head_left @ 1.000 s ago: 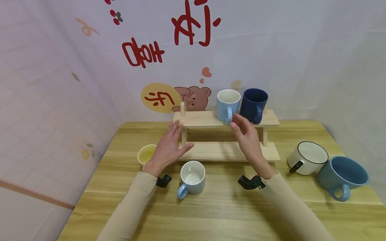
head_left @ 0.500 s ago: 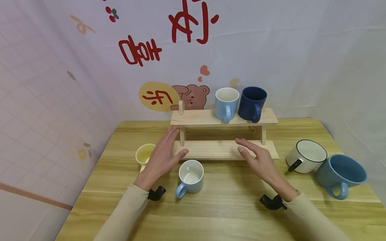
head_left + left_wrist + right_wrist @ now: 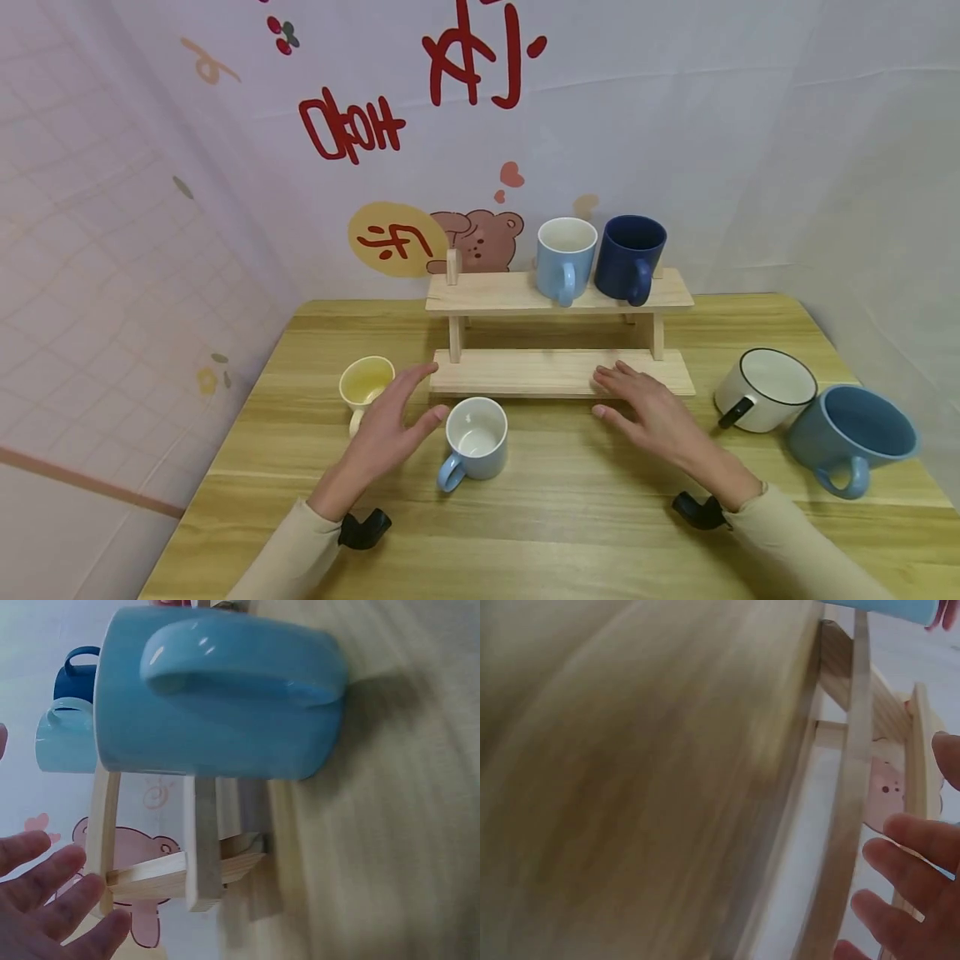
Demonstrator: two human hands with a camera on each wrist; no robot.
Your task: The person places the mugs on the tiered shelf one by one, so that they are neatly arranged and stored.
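My left hand [image 3: 386,433] hovers with fingers spread between a yellow cup [image 3: 366,382] and a light-blue mug [image 3: 477,442] with a white inside. That mug looms large in the left wrist view, its handle toward the camera. My right hand [image 3: 656,414], fingers extended and holding nothing, is at the front of the lower board of a two-tier wooden rack [image 3: 525,372]. On the upper board stand a pale-blue mug [image 3: 564,262] and a navy mug [image 3: 628,260], side by side with their handles facing me.
Toward the right of the wooden table [image 3: 555,533] sit a white mug [image 3: 765,392] with a black rim and handle, and a larger blue mug [image 3: 851,437] beside it. A printed white cloth [image 3: 675,125] hangs behind the rack.
My right hand has left the pale-blue mug's handle and dropped down toward the lower board. The left hand has come off the rack's left end and drawn back toward me.
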